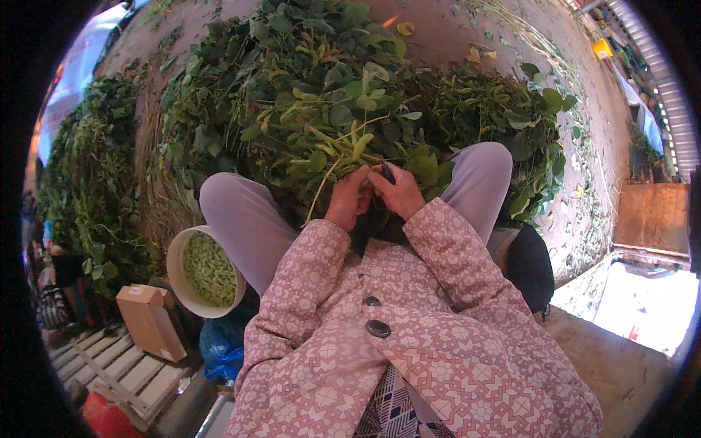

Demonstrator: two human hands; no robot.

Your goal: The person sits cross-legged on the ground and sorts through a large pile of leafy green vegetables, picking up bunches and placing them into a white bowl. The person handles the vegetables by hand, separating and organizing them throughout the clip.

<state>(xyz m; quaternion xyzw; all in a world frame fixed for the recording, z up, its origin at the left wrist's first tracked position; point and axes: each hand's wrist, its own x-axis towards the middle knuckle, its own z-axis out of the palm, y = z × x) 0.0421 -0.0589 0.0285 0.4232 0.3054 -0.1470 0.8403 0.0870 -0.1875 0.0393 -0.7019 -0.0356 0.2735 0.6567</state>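
Between my knees, my left hand (350, 198) and my right hand (398, 189) meet at the fingertips on a cut stem with green bean pods (342, 145). My left hand grips the stem. A small dark tool (388, 173), its kind unclear, shows between the thumb and fingers of my right hand. A big heap of leafy bean plants (306, 65) with pods lies right in front of both hands. A white bucket (176, 274) beside my left knee holds many loose green pods (208, 268).
A second heap of plants (93, 164) lies at the far left. At lower left are a cardboard box (150, 323), a wooden pallet (128, 367), a blue plastic bag (222, 350) and a red object (109, 417). A yellow container (602, 49) stands at upper right.
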